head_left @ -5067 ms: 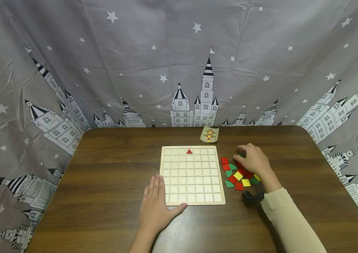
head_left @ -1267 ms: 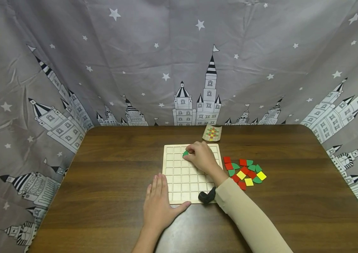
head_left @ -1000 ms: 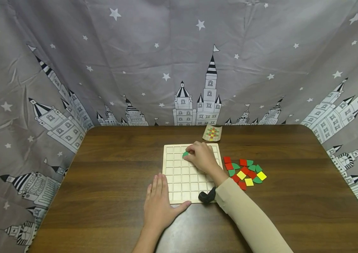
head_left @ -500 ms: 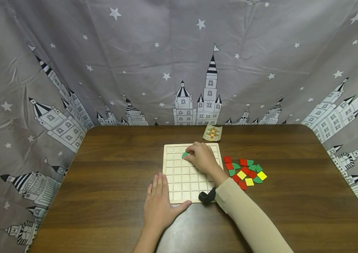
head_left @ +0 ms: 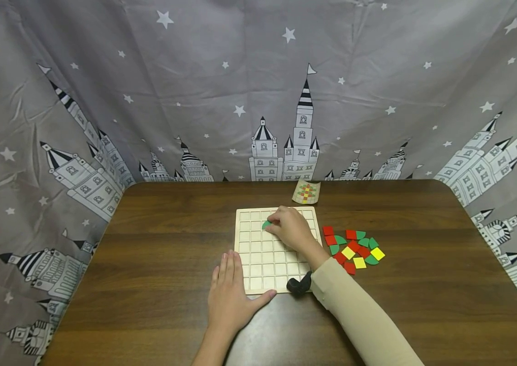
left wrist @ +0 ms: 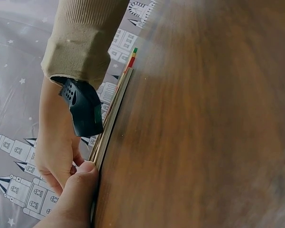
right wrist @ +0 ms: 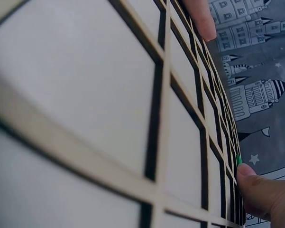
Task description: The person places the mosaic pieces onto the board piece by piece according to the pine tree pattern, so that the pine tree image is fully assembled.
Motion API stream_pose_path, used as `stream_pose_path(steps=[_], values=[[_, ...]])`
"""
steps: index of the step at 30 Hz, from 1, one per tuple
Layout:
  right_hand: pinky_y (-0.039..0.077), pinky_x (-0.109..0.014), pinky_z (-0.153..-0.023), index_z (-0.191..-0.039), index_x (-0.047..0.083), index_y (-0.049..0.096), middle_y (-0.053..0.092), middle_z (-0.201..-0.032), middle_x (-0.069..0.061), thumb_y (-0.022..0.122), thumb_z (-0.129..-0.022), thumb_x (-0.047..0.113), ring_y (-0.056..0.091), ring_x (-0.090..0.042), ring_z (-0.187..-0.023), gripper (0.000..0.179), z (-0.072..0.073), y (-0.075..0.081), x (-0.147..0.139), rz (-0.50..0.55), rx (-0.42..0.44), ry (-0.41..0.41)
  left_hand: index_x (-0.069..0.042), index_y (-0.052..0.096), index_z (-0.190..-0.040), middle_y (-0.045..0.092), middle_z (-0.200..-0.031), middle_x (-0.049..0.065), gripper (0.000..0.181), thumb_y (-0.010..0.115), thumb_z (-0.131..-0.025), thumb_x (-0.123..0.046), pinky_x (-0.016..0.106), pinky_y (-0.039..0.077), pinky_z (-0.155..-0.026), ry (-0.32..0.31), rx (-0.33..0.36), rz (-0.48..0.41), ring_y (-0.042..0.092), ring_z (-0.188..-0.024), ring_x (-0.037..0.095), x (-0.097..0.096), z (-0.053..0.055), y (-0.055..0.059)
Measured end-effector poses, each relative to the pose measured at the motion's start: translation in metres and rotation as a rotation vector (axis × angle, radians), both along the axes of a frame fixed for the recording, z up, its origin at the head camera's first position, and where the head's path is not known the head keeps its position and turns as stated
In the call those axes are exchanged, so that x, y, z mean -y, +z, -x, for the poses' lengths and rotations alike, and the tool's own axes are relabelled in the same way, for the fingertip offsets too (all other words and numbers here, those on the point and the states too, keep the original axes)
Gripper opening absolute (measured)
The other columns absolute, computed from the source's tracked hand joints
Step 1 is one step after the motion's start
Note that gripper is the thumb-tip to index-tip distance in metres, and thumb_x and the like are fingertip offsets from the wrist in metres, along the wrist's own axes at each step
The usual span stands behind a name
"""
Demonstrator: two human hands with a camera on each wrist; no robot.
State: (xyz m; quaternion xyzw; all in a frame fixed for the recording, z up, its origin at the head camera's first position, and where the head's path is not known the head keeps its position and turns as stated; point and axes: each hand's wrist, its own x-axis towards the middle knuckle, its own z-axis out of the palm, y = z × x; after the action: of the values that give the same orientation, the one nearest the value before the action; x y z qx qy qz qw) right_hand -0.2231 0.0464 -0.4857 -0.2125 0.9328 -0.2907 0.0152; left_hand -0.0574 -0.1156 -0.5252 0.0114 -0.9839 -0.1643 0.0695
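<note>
My right hand [head_left: 291, 229] reaches over the upper part of a pale wooden grid board [head_left: 263, 254] and pinches a green quarter-circle tile [head_left: 265, 224] between thumb and fingertips. In the right wrist view the green tile [right wrist: 238, 159] peeks out at the thumb [right wrist: 265, 190], right at the grid. The hand covers part of the top rows. My left hand [head_left: 231, 295] lies with straight fingers along the board's left edge, thumb spread to its near edge. From the left wrist view, the thumb [left wrist: 78, 194] presses against the side of the board [left wrist: 111, 118].
Right of the board lie scattered flat tiles, including a red square tile [head_left: 350, 268], a yellow square tile [head_left: 360, 263] and green quarter-circle tiles. Behind the board sits a small pattern card [head_left: 306, 192]. A grey castle-print curtain [head_left: 185, 101] hangs beyond the wooden table [head_left: 171, 244].
My right hand has moved left from the tile pile to the board, bringing the green tile. Lately the tile has shifted slightly left. The red triangle seen earlier is now hidden. The left hand stays put.
</note>
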Motion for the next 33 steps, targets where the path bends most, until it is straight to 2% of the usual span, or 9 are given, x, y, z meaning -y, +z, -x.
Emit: stream_pose_path(steps=[6, 13, 18, 27, 33], values=[[0.049, -0.03, -0.073, -0.107, 0.012, 0.078, 0.067, -0.093, 0.002, 0.076, -0.088, 0.026, 0.057, -0.016, -0.083, 0.024, -0.002, 0.001, 0.0, 0.013, 0.023, -0.013, 0.002, 0.021, -0.156, 0.024, -0.163, 0.018, 0.131, 0.047, -0.07, -0.093, 0.05, 0.022, -0.123, 0.002, -0.005, 0.004, 0.022, -0.153, 0.031, 0.0, 0.0, 0.0], [0.053, -0.031, -0.074, -0.106, 0.009, 0.078, 0.071, -0.097, 0.001, 0.076, -0.088, 0.022, 0.064, -0.016, -0.086, 0.023, -0.004, -0.002, -0.001, 0.028, 0.009, -0.015, 0.002, 0.021, -0.156, 0.024, -0.163, 0.018, 0.131, 0.049, -0.07, -0.092, 0.05, 0.022, -0.123, 0.001, -0.001, 0.003, 0.021, -0.153, 0.031, -0.001, 0.0, 0.0], [0.053, -0.03, -0.073, -0.106, 0.012, 0.079, 0.071, -0.1, 0.002, 0.074, -0.089, 0.023, 0.065, -0.014, -0.086, 0.02, -0.005, -0.001, -0.002, 0.013, 0.026, -0.003, 0.002, 0.02, -0.156, 0.023, -0.164, 0.018, 0.131, 0.05, -0.069, -0.092, 0.05, 0.021, -0.124, 0.003, 0.007, -0.005, 0.02, -0.154, 0.03, -0.001, 0.0, 0.0], [0.049, -0.026, -0.066, -0.106, 0.015, 0.08, 0.069, -0.091, 0.003, 0.075, -0.089, 0.025, 0.061, -0.011, -0.077, 0.02, -0.007, 0.003, -0.006, -0.04, 0.005, 0.013, 0.001, 0.019, -0.157, 0.022, -0.164, 0.017, 0.131, 0.049, -0.07, -0.092, 0.049, 0.02, -0.124, 0.002, 0.021, -0.005, 0.019, -0.154, 0.03, -0.001, 0.001, 0.0], [0.047, -0.028, -0.065, -0.109, 0.017, 0.078, 0.066, -0.089, 0.005, 0.074, -0.089, 0.027, 0.057, -0.011, -0.077, 0.023, -0.01, 0.012, -0.021, -0.066, -0.004, 0.005, 0.001, 0.019, -0.157, 0.022, -0.164, 0.017, 0.131, 0.049, -0.07, -0.092, 0.049, 0.02, -0.124, 0.004, 0.022, -0.006, 0.019, -0.154, 0.03, -0.001, 0.0, 0.001]])
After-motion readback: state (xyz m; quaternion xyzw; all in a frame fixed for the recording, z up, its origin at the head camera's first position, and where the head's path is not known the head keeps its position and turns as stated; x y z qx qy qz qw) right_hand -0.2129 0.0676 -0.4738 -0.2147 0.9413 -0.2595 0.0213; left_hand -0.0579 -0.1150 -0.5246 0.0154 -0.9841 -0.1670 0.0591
